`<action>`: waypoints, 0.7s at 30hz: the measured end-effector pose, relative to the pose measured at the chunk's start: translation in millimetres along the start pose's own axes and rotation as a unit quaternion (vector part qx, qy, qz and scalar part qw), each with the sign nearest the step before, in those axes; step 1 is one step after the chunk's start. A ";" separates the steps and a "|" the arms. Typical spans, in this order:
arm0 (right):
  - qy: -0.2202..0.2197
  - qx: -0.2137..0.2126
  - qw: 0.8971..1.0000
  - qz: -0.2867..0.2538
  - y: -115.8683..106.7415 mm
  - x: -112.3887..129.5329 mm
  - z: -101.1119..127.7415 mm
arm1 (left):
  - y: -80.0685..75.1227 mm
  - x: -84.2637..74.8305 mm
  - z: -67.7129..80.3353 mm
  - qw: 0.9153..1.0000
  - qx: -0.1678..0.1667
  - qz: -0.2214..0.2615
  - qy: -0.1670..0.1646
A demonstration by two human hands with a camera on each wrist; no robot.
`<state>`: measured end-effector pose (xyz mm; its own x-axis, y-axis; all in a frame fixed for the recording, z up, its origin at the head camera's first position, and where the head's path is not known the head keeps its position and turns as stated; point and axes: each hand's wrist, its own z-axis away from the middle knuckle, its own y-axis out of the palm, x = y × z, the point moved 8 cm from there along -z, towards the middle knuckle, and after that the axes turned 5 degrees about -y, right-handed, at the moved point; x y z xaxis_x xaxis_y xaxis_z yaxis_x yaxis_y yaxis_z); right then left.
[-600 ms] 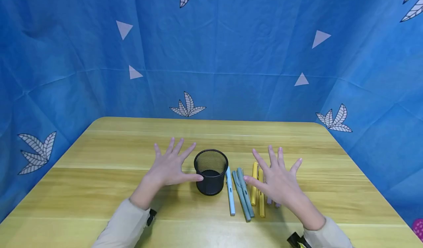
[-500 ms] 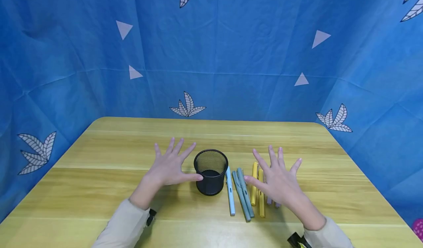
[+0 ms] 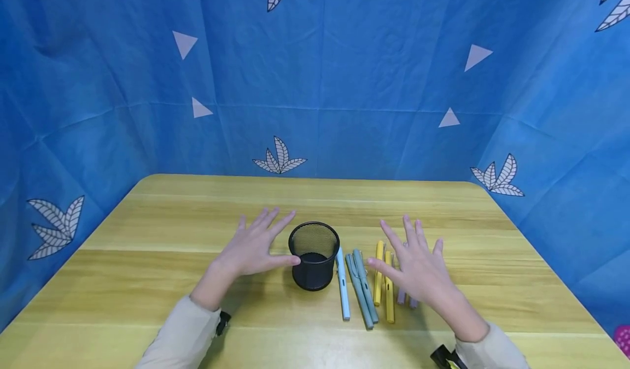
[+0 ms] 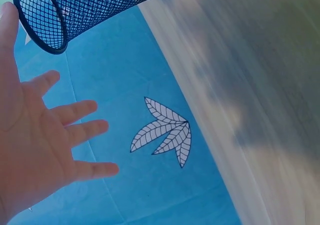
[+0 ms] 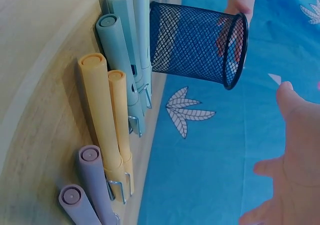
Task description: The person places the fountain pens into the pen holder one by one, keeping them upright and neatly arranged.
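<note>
Upright black mesh cup (image 3: 314, 255), capped pens (image 3: 366, 288) beside

We see a yellow wooden table (image 3: 162, 232) with rounded far corners and long plank lines running across it. Behind and to both sides of it hangs a blue cloth backdrop (image 3: 344, 74), creased in wide folds. On the cloth we count pale triangles (image 3: 184, 43) scattered high up and white leaf prints (image 3: 279, 158), one cluster sitting just above the table's far edge. Another leaf cluster (image 3: 497, 177) shows at the far right corner, and one more (image 3: 51, 224) low on the left. At the lower right edge we glimpse a small pink thing (image 3: 622, 339), mostly cut off.
</note>
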<state>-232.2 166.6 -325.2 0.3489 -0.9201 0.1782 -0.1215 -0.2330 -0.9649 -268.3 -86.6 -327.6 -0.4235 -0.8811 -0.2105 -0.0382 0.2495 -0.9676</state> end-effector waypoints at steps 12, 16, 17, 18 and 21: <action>0.006 -0.007 1.000 -0.006 -7.3 -8.4 -3.1 | -1.6 -1.3 -5.1 0.999 -0.006 0.023 0.025; 0.004 -0.010 1.000 -0.010 -7.4 -10.3 -1.5 | -0.8 -2.0 -5.0 0.999 -0.011 0.035 0.034; 0.004 -0.011 1.000 -0.012 -6.9 -11.0 -0.9 | -0.3 -2.2 -4.9 0.999 -0.013 0.038 0.037; 0.003 -0.010 1.000 -0.014 -6.1 -11.8 -0.7 | 0.1 -2.4 -5.1 0.998 -0.014 0.042 0.039; -0.001 -0.014 1.000 -0.018 -6.3 -13.9 -1.4 | 1.4 -3.1 -6.1 0.997 -0.015 0.061 0.044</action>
<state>-237.5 180.5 -321.3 0.3548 -0.9106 0.2122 -0.1352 -0.2745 -0.9520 -272.5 -81.1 -327.5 -0.5047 -0.8052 -0.3114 -0.0078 0.3650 -0.9310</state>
